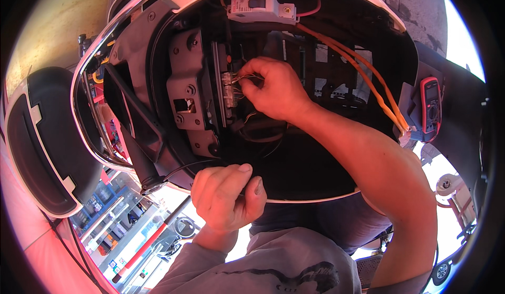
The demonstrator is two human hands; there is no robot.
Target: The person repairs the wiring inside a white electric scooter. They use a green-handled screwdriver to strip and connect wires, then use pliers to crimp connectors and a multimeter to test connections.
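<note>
My right hand [274, 88] reaches into the dark compartment of a vehicle body. Its thumb and index finger pinch thin wires [250, 76] beside a pale multi-pin connector [228, 90]. That connector sits along the edge of a dark upright unit [217, 83], next to a grey metal bracket [185, 94]. My left hand [226, 195] is at the compartment's near rim, with fingers curled in and the thumb a little apart. Nothing shows between its thumb and index finger; its palm is hidden.
A white circuit breaker [261, 9] lies at the compartment's far edge, with orange cables [363, 65] running right from it. A red-edged multimeter [431, 109] stands at the right. A black seat [58, 136] is at the left. A thin black cable [187, 164] passes by my left hand.
</note>
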